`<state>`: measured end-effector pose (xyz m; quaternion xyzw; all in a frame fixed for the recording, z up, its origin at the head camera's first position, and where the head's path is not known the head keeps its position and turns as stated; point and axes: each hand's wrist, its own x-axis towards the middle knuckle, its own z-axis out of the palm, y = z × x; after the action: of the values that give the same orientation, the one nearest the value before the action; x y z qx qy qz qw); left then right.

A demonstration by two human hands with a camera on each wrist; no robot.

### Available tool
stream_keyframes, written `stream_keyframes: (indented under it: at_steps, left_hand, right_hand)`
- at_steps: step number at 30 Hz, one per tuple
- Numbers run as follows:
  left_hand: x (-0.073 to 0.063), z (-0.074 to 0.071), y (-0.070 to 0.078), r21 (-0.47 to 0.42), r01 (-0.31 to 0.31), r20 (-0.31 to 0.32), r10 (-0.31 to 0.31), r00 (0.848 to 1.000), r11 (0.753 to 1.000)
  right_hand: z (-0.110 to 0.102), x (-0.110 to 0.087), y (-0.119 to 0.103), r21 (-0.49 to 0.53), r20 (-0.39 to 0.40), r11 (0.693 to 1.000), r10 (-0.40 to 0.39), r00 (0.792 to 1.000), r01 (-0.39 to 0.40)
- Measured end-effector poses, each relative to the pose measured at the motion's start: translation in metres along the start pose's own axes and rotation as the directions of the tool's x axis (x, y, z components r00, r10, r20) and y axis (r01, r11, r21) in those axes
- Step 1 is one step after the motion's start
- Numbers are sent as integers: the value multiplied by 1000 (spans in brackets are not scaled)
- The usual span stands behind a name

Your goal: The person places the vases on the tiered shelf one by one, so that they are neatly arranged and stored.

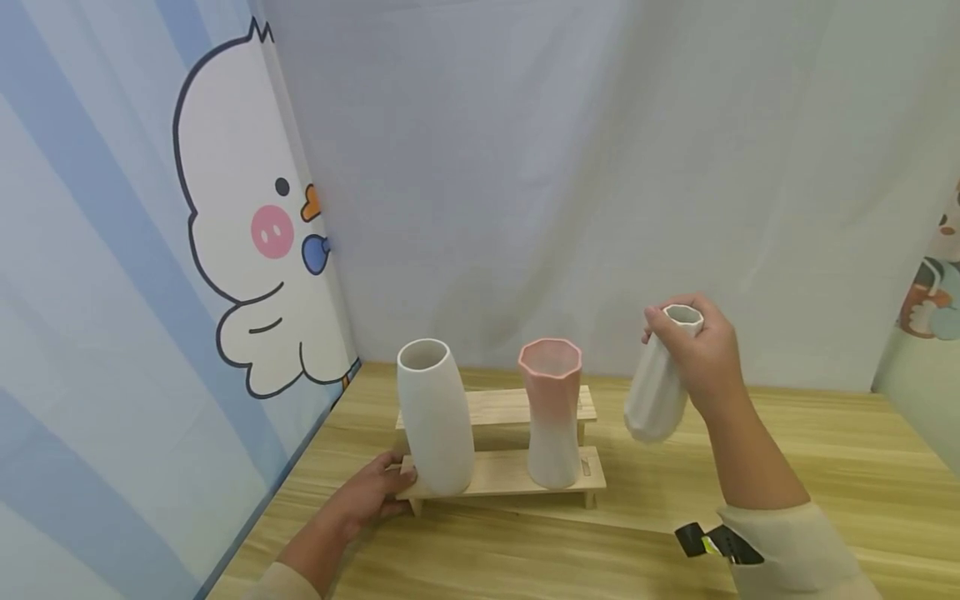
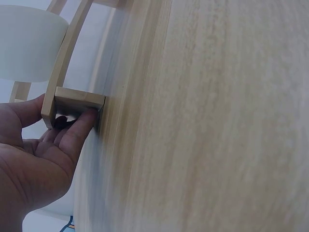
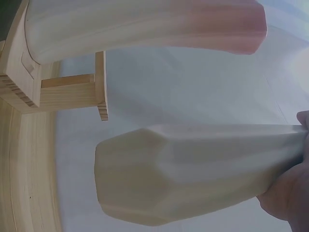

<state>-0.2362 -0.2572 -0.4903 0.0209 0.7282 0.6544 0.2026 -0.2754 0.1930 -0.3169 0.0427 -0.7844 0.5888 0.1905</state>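
Note:
A white faceted vase (image 1: 654, 396) hangs in the air, tilted, to the right of a two-step wooden stand. My right hand (image 1: 701, 354) grips it around the neck, just below its rim. In the right wrist view the faceted base of the vase points away from the hand. My left hand (image 1: 369, 493) pinches the left end of the wooden stand (image 1: 498, 473), thumb on the board and fingers beneath, by the leg. On the front step stand a tall smooth white vase (image 1: 437, 425) at the left and a pink-to-white vase (image 1: 553, 417) at the right, both upright.
The stand's higher back step (image 1: 495, 408) carries nothing that shows. Beneath everything lies a wood-grain table (image 1: 780, 467). A pale curtain (image 1: 525, 167) hangs close behind, and a striped curtain with a cartoon bird (image 1: 232, 183) borders the left side.

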Motion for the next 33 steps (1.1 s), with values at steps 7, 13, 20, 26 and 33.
stream_keyframes:
  at_steps: [7, 13, 20, 26, 33]
  left_hand:
    - [2, 0, 0, -15, 2, -3, -2, 1000, 1000]
    - [1, -1, 0, -4, -3, -3, 3, 1000, 1000]
    - [1, 0, 0, -7, -8, -1, 8, 1000, 1000]
    - [0, -1, 1, -21, -12, 9, 12, 1000, 1000]
    - [2, -1, -2, -19, -13, 11, 13, 1000, 1000]
  right_hand:
    - [5, 5, -6, 0, -10, 1000, -18, 1000, 18]
    - [11, 9, -10, 2, -6, 999, -36, 999, 36]
    - [16, 15, -16, 14, 0, 998, -67, 998, 67]
    - [21, 19, -20, 21, 3, 998, -67, 998, 67]
    - [27, 22, -21, 6, 2, 998, -62, 998, 62]
